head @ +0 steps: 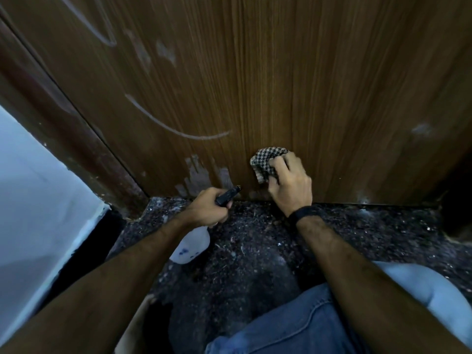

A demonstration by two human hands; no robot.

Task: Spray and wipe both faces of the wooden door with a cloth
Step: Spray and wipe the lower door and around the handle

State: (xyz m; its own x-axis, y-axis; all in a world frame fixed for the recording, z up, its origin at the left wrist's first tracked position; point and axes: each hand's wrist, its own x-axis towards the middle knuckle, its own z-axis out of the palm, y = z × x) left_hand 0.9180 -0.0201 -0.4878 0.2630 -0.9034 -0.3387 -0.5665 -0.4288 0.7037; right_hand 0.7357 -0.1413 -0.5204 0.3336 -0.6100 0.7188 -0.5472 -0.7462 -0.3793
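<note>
The wooden door (281, 85) fills the view from 9 to 3 o'clock. Low on it, the right hand (291, 186) grips a bunched checkered cloth (267, 162) against the wood. At its 9 o'clock, the left hand (209, 209) grips a spray bottle (191, 246), black nozzle toward the door's bottom edge.

Dim, bluish indoor light, slight motion blur, wide-angle bending at edges, dark vignetted corners
</note>
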